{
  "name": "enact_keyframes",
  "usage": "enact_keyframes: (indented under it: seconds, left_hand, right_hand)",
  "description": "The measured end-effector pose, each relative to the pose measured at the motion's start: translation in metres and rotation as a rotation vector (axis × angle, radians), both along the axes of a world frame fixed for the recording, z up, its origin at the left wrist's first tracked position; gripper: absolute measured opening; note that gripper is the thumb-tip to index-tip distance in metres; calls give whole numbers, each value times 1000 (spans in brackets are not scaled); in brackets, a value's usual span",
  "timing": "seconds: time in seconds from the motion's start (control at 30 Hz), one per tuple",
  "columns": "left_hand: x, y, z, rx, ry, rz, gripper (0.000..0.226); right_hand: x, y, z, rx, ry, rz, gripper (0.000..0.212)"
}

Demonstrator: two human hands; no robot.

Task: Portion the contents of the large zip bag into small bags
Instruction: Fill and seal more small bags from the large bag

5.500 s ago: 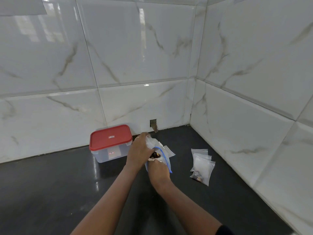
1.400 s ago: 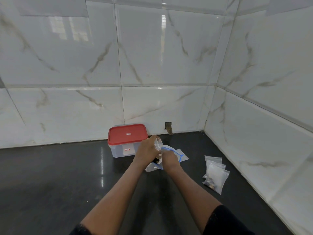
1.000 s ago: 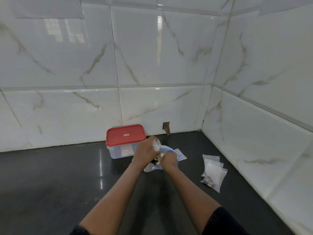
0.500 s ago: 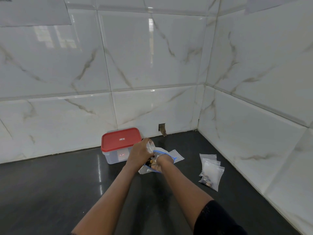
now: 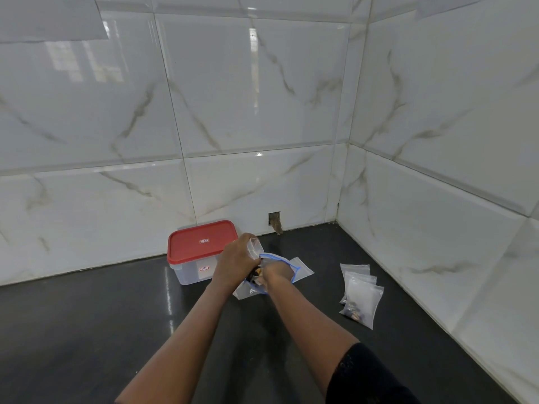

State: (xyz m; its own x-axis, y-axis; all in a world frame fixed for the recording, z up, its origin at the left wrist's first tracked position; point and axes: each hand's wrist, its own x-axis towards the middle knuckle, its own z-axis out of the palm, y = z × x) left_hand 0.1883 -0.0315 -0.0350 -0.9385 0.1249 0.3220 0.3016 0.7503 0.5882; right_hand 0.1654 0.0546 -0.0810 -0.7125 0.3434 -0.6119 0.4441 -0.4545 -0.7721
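Dark tabletop (image 5: 87,330) below marble wall tiles (image 5: 262,97) carries a red-lidded box (image 5: 201,243) at 10 o'clock from the hands. Left hand (image 5: 234,262) grips a small bag (image 5: 253,246). Right hand (image 5: 277,272) dips into the large zip bag (image 5: 300,269), fingers hidden, grip unclear. Filled small bags (image 5: 360,298) lie at 3 o'clock.

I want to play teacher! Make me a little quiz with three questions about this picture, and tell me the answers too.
1. True or false: the box has a red lid.
2. Where does the pile of small bags lie? A) on the lid B) on the counter, right of the large zip bag C) left of the box
3. Fill in: the right hand reaches into the large zip bag, whose rim is ___.
Key: 1 true; 2 B; 3 blue.
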Motion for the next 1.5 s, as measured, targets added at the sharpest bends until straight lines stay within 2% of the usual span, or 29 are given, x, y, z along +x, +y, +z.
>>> enact_keyframes:
  seconds: [0.07,0.3,0.5,0.8,1.07,1.3,1.5]
  left_hand:
    - [-1,3,0,6,2,1,43]
    - [0,8,0,36,8,-1,47]
    - [3,12,-2,47,4,-12,52]
    - [9,11,-14,39,-9,-28,52]
    - [10,12,-16,49,-3,-24,54]
    - [11,14,-16,272,-56,50,74]
    - [2,11,-17,279,-53,105,63]
  right_hand:
    - [3,0,9,59,20,13,22]
    - [12,16,23,623,-25,250,31]
    - [21,28,18,783,-12,362,34]
    - [28,33,5,655,-79,295,32]
    - [31,37,6,554,-65,265,35]
    - [26,40,20,455,7,260,35]
    - [40,67,50,349,45,321,20]
